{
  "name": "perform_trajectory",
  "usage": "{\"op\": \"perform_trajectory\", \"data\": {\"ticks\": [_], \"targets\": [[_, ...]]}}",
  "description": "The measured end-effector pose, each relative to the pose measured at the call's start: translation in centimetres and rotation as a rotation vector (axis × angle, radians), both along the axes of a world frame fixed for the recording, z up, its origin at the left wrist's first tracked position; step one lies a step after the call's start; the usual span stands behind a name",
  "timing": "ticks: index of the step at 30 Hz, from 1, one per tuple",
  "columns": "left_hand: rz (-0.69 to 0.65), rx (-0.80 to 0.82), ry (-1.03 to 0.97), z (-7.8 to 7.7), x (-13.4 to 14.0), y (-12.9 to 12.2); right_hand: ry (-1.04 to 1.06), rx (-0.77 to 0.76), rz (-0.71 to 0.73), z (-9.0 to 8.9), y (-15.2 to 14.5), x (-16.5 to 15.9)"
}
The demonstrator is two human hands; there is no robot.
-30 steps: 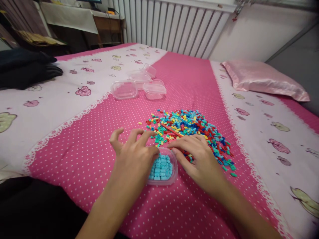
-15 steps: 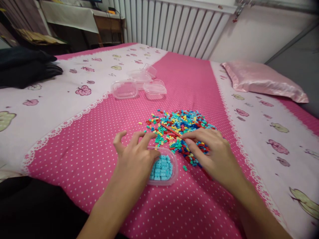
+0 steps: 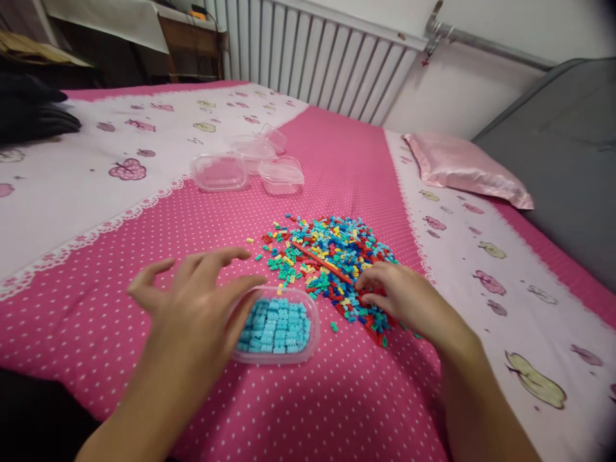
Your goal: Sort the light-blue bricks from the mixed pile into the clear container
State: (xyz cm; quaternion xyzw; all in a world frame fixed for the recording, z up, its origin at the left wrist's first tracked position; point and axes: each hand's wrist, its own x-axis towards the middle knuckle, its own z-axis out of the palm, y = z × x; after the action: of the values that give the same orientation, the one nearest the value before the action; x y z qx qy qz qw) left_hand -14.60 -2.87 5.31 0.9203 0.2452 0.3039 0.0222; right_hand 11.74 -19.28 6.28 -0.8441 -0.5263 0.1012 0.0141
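Observation:
A clear plastic container holds light-blue toy building bricks lying close together. My left hand is at its left side, fingers spread, thumb over the rim and nothing in the grasp. Beyond and to the right spreads a loose pile of small multicoloured bricks. A thin red stick lies slantwise on top of it. At the pile's right side is my right hand, its fingers curved and a little apart, with bricks visible between thumb and forefinger. Its fingertips are close to the stick's near end.
Several clear containers and lids lie farther back on the pink dotted bedspread. A pink pillow is at the right, black gloves at the left. A white radiator stands behind the bed.
My right hand has let go of the red stick, which now rests on the pile. My left hand has drawn back left from over the container, and the view has shifted right.

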Motion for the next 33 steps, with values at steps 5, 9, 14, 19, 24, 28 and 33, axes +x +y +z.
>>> {"op": "perform_trajectory", "data": {"ticks": [5,9,14,19,24,28,33], "targets": [[0.050,-0.034,-0.009,0.1,-1.1,0.2,-0.107,-0.076,-0.054,-1.2,1.1,-1.9],[0.073,-0.031,0.002,-0.1,-0.6,-0.4,-0.166,-0.110,-0.025,-1.1,1.1,-2.9],[0.058,-0.040,0.003,-0.3,-0.4,-0.3,-0.173,-0.127,-0.011,-1.2,1.3,-2.9],[0.059,-0.040,0.015,-0.4,-0.8,-0.1,-0.134,-0.129,0.036,-1.2,1.4,-2.7],[0.071,-0.060,0.022,-0.2,-1.1,-0.3,-0.121,-0.126,0.071,-1.3,1.4,-2.9],[0.079,-0.059,0.027,-0.1,-1.0,-0.3,-0.088,-0.140,0.048,-1.3,1.2,-2.5],[0.085,-0.060,0.036,-0.2,-0.9,-0.3,-0.042,-0.123,0.058,-0.9,0.9,-2.2]]}}
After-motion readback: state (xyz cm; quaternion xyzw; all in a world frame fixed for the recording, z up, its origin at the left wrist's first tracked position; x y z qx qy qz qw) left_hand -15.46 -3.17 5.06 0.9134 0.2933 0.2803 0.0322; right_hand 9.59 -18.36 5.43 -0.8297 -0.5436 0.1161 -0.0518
